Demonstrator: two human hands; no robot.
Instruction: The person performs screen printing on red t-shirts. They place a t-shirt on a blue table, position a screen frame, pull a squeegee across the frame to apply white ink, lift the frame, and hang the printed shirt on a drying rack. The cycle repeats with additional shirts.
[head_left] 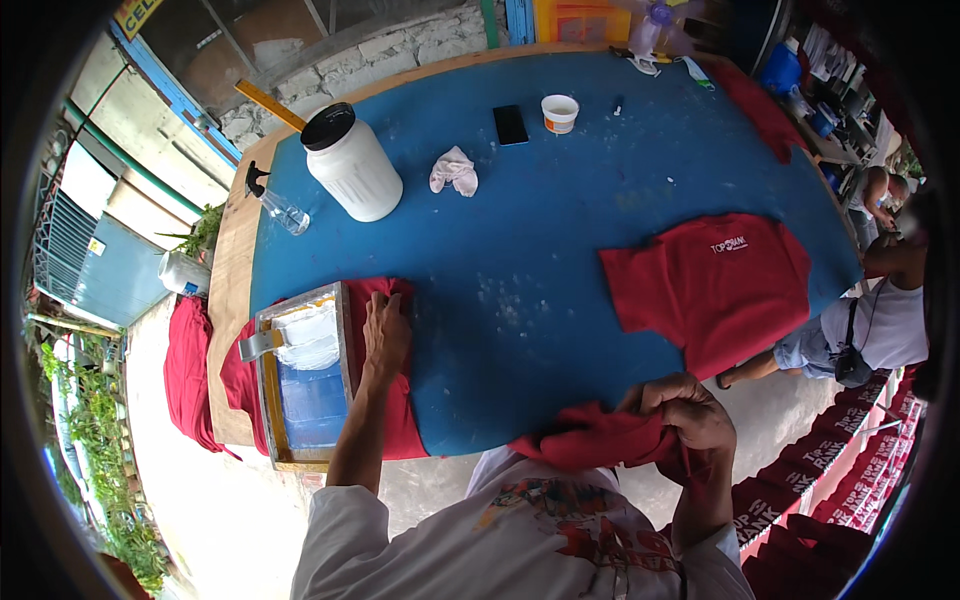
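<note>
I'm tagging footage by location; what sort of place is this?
Likely a small screen-printing workshop: a framed screen bearing white paste lies on red cloth, and rows of printed red garments show at lower right.

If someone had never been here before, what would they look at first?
Probably the big blue tabletop in the middle, with a bright red shirt lying on its right side. Next might be the large white jar with a black rim, at the far left. Nearer, the left hand rests on red cloth beside a framed screen, and the right hand grips a red bundle.
</note>
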